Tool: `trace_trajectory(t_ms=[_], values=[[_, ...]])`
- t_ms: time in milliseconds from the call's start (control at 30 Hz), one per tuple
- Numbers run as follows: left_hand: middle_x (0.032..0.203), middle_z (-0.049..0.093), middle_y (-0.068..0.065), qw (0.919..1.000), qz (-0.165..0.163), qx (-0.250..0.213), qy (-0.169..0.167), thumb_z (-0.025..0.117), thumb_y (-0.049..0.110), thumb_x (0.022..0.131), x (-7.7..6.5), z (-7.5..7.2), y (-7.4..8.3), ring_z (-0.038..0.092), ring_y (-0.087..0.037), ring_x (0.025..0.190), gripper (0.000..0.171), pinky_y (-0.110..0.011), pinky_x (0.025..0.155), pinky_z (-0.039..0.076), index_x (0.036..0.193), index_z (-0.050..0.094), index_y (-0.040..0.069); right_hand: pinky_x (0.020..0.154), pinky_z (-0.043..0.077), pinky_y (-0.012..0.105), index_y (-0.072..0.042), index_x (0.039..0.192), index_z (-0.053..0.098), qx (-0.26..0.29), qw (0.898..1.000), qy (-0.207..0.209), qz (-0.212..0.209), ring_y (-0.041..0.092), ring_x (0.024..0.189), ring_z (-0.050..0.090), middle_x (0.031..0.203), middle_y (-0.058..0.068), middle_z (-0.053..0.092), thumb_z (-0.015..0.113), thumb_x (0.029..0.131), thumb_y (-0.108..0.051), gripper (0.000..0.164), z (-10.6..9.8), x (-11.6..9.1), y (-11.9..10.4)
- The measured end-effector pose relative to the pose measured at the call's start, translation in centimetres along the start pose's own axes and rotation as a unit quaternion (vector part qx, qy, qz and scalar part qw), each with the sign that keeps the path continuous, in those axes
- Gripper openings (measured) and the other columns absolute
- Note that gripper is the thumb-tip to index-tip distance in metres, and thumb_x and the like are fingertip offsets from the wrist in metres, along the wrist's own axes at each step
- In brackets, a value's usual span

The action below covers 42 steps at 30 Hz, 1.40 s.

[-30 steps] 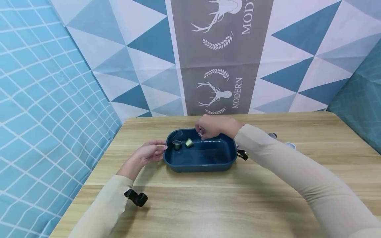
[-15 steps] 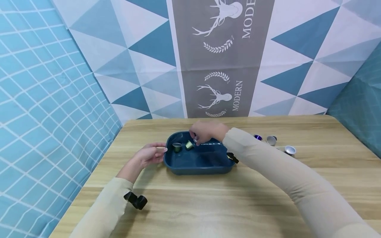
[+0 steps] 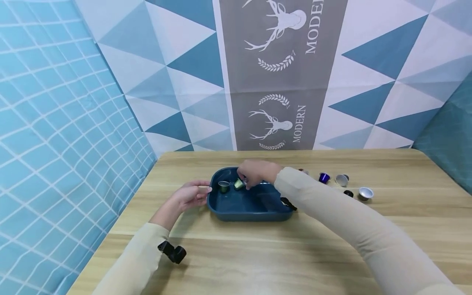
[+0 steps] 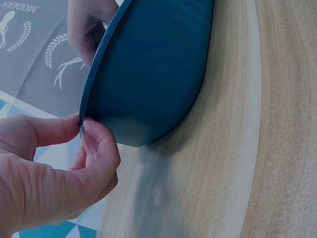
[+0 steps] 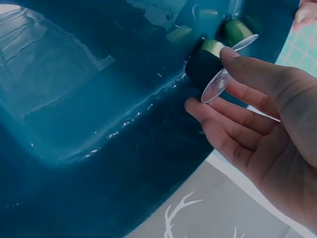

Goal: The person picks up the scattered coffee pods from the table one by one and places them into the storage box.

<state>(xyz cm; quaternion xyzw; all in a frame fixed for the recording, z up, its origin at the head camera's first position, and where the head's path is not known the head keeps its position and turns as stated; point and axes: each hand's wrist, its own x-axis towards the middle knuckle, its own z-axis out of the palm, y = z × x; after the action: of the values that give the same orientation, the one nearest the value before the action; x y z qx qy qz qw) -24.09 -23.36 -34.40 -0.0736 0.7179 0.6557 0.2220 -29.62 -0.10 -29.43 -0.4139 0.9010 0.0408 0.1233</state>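
Capsule point(image 5: 200, 72) in the right grip point(image 5: 277, 141) shows clearly only in that wrist's view.

Head view: right hand point(image 3: 258, 172) mostly hides the coffee capsule point(image 5: 202, 72) it pinches. Right of that hand, sleeve point(image 3: 326, 199) part-covers a reddish capsule point(image 3: 303, 171); black item point(image 3: 348, 193) farther right too small to tell. Right wrist view crops left hand point(image 3: 191, 194); left wrist view crops blue tray point(image 4: 153, 64) above left hand.
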Motion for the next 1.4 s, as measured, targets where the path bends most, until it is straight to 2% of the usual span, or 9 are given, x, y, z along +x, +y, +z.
trace_trajectory(t_ms=[333, 667, 833, 1000, 1067, 1200, 1400], values=[[0.067, 0.051, 0.008, 1.0, -0.004, -0.003, 0.0, 0.051, 0.008, 0.097, 0.1, -0.2, -0.1, 0.048, -0.004, 0.062, 0.043, -0.019, 0.063, 0.046, 0.137, 0.038, 0.0, 0.075, 0.048, 0.029, -0.005, 0.1, 0.064, 0.016, 1.0, 0.006, 0.005, 0.013, 0.077, 0.052, 0.098, 0.006, 0.064, 0.072, 0.087, -0.017, 0.02, 0.5, 0.7, -0.1], [0.067, 0.047, 0.006, 1.0, -0.001, -0.005, -0.005, 0.05, 0.007, 0.098, 0.0, 0.0, 0.1, 0.044, -0.005, 0.062, 0.04, -0.019, 0.063, 0.044, 0.135, 0.037, 0.0, 0.079, 0.051, 0.031, -0.005, 0.1, 0.065, 0.007, 1.0, 0.024, 0.002, 0.014, 0.081, 0.057, 0.1, 0.007, 0.067, 0.073, 0.086, -0.02, 0.022, 0.7, 0.9, -0.2], [0.069, 0.051, 0.006, 1.0, -0.005, -0.004, -0.002, 0.05, 0.007, 0.098, 0.0, 0.0, 0.0, 0.048, -0.004, 0.065, 0.042, -0.019, 0.065, 0.046, 0.136, 0.037, 0.0, 0.076, 0.051, 0.03, -0.006, 0.097, 0.066, 0.003, 1.0, 0.027, 0.002, 0.013, 0.078, 0.055, 0.097, 0.006, 0.067, 0.074, 0.085, -0.02, 0.021, 0.9, 1.1, -0.2], [0.068, 0.049, 0.007, 1.0, 0.001, 0.004, 0.001, 0.05, 0.008, 0.098, 0.0, -0.1, 0.0, 0.045, -0.004, 0.062, 0.042, -0.019, 0.064, 0.046, 0.137, 0.037, 0.0, 0.074, 0.05, 0.028, -0.006, 0.095, 0.067, -0.003, 1.0, 0.021, 0.007, 0.012, 0.075, 0.053, 0.094, 0.005, 0.066, 0.074, 0.085, -0.019, 0.018, 0.6, 1.1, -0.3], [0.068, 0.048, 0.007, 1.0, 0.002, 0.006, 0.002, 0.051, 0.008, 0.097, 0.0, -0.1, 0.0, 0.044, -0.004, 0.062, 0.042, -0.019, 0.064, 0.046, 0.136, 0.038, 0.0, 0.07, 0.048, 0.026, -0.006, 0.093, 0.068, -0.008, 1.0, 0.018, 0.01, 0.012, 0.072, 0.052, 0.09, 0.003, 0.065, 0.072, 0.086, -0.019, 0.015, 0.5, 0.9, -0.4], [0.071, 0.054, 0.007, 1.0, -0.002, 0.001, 0.002, 0.052, 0.007, 0.097, 0.0, -0.1, 0.0, 0.049, -0.003, 0.064, 0.043, -0.019, 0.064, 0.047, 0.137, 0.038, -0.001, 0.064, 0.041, 0.024, -0.005, 0.093, 0.067, -0.009, 1.0, 0.01, 0.013, 0.012, 0.068, 0.048, 0.084, 0.001, 0.059, 0.069, 0.089, -0.018, 0.013, 0.2, 0.5, -0.3], [0.072, 0.055, 0.007, 1.0, 0.0, -0.001, 0.002, 0.051, 0.007, 0.097, 0.0, 0.0, -0.1, 0.05, -0.004, 0.065, 0.043, -0.019, 0.065, 0.047, 0.137, 0.037, -0.001, 0.075, 0.046, 0.03, -0.003, 0.103, 0.065, -0.018, 1.0, 0.007, 0.014, 0.015, 0.078, 0.049, 0.098, 0.006, 0.064, 0.068, 0.089, -0.022, 0.023, -0.5, -0.4, 0.1]])
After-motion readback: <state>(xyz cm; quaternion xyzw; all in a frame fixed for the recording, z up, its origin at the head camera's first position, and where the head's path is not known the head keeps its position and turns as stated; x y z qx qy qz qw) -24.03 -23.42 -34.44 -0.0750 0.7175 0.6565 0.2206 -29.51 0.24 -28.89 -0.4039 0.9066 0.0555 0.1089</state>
